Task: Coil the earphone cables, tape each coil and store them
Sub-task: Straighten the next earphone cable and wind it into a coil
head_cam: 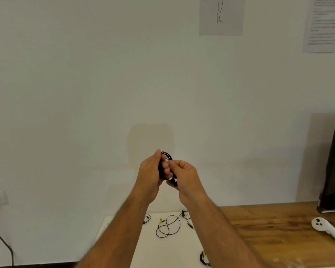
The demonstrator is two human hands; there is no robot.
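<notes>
The left hand (151,175) is gripping a black coiled earphone cable (165,165) raised before the wall; the right hand (184,176) is pinching its edge. Below, a loose earphone cable (168,226) is lying on the white mat (159,252). Beyond, wall papers (324,24) are showing illegible text.

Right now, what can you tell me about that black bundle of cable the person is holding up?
The black earphone cable coil is thin cord wound into several loops forming an upright oval. It is held in the air in front of a pale wall, above the table. The left hand has its fingers through the loops and its thumb on the top, while the right hand pinches the coil's right side near the bottom. No tape is visible on it.
</notes>
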